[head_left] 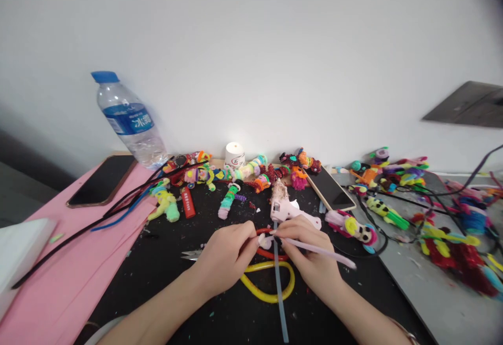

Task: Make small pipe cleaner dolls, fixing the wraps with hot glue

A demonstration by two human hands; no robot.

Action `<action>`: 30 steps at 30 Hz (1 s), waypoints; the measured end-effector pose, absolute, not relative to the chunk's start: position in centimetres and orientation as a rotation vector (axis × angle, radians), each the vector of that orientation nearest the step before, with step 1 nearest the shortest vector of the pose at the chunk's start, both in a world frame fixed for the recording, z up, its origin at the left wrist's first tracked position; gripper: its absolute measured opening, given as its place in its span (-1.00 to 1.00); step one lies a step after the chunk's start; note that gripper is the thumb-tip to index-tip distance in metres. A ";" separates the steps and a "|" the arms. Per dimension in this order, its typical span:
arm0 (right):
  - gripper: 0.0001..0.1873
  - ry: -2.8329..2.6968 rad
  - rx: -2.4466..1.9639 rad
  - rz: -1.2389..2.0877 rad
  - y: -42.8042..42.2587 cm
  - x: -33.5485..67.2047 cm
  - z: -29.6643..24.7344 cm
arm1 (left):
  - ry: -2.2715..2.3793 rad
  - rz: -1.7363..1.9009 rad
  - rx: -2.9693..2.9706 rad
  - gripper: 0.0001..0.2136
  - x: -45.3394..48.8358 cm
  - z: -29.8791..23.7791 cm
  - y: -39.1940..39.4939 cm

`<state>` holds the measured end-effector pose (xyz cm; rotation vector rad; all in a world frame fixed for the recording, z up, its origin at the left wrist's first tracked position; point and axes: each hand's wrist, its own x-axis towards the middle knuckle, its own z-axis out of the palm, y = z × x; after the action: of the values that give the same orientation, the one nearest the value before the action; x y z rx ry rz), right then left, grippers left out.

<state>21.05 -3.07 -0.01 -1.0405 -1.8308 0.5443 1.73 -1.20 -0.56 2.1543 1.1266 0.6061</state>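
My left hand (226, 258) and my right hand (312, 253) meet over the black work mat, both with fingers pinched closed. Between their fingertips is a pale lilac pipe cleaner (322, 252); its free end sticks out to the right past my right hand. The pinched end is small and partly hidden by the fingers. Under my hands lie scissors with yellow and red handles (268, 299), their blades (191, 255) showing left of my left hand. Just beyond my fingers rests a pink glue gun (288, 211), with a long translucent glue stick (282, 303) running from it toward me.
Several colourful pipe-cleaner figures (230, 201) line the wall and the right side. A water bottle (131, 122) leans at back left, near a dark phone (102, 180). Another phone (332, 187) lies beyond the glue gun. Black cables (78, 229) cross the pink sheet (58, 277).
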 end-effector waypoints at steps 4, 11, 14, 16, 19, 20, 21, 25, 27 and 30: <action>-0.82 -1.817 -1.023 0.535 -3.3 20.9 0.1 | 1.150 0.619 2.124 -0.74 1.8 -0.7 -1.3; -0.86 -1.770 -1.019 0.616 -3.6 20.7 0.0 | 1.203 0.642 2.075 -0.73 1.9 -0.9 -1.4; -0.87 -1.770 -1.013 0.626 -3.8 20.6 -0.2 | 1.216 0.654 2.051 -0.73 2.1 -0.8 -1.4; -0.87 -1.773 -1.004 0.624 -3.8 20.5 -0.2 | 1.224 0.663 2.047 -0.73 2.1 -0.8 -1.3; -0.86 -1.778 -1.007 0.629 -3.8 20.4 -0.2 | 1.242 0.675 2.042 -0.73 2.2 -0.7 -1.3; -0.86 -1.781 -1.008 0.630 -3.8 20.3 -0.2 | 1.250 0.678 2.035 -0.73 2.2 -0.7 -1.3; -0.85 -1.784 -1.006 0.630 -3.8 20.3 -0.1 | 1.258 0.683 2.024 -0.72 2.2 -0.7 -1.3; -0.85 -1.794 -0.979 0.610 -3.9 20.1 0.1 | 1.276 0.727 1.974 -0.69 2.3 -0.7 -1.5; -0.84 -1.810 -0.963 0.586 -3.9 20.0 0.3 | 1.279 0.754 1.952 -0.69 2.3 -0.7 -1.6; -0.84 -1.839 -0.954 0.544 -4.0 19.9 0.6 | 1.283 0.780 1.923 -0.69 2.3 -0.7 -1.6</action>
<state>19.89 -3.96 0.58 -0.9544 -1.8387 0.5441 2.29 -1.57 -0.70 1.9233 1.2832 0.7796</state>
